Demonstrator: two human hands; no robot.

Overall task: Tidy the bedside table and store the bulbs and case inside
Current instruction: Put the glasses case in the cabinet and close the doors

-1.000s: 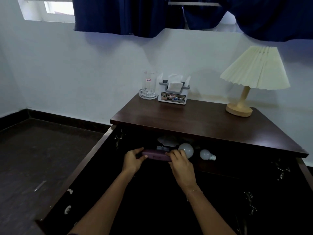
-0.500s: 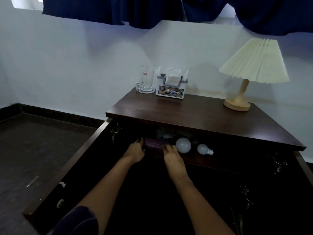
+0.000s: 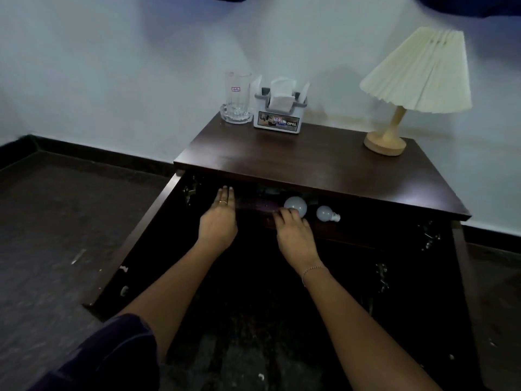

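Observation:
Inside the open bedside table (image 3: 310, 170), a dark purple case (image 3: 255, 206) lies blurred on the shadowed shelf. My left hand (image 3: 218, 218) touches its left end with straight fingers. My right hand (image 3: 293, 235) rests its fingers on the case's right end. Right of the case, touching my right fingertips, sits a large white bulb (image 3: 296, 206), and a smaller white bulb (image 3: 325, 213) lies on its side beyond it. A pale shape at the back of the shelf is too dark to make out.
On the tabletop stand a glass (image 3: 237, 98), a tissue holder (image 3: 279, 114) and a lamp (image 3: 417, 80). The left door (image 3: 135, 238) and right door (image 3: 462, 277) swing out toward me. Dark floor lies on the left.
Both hands have pushed the case farther back onto the shelf. Their fingers went from holding its ends to lying straighter against it. The view has tilted down.

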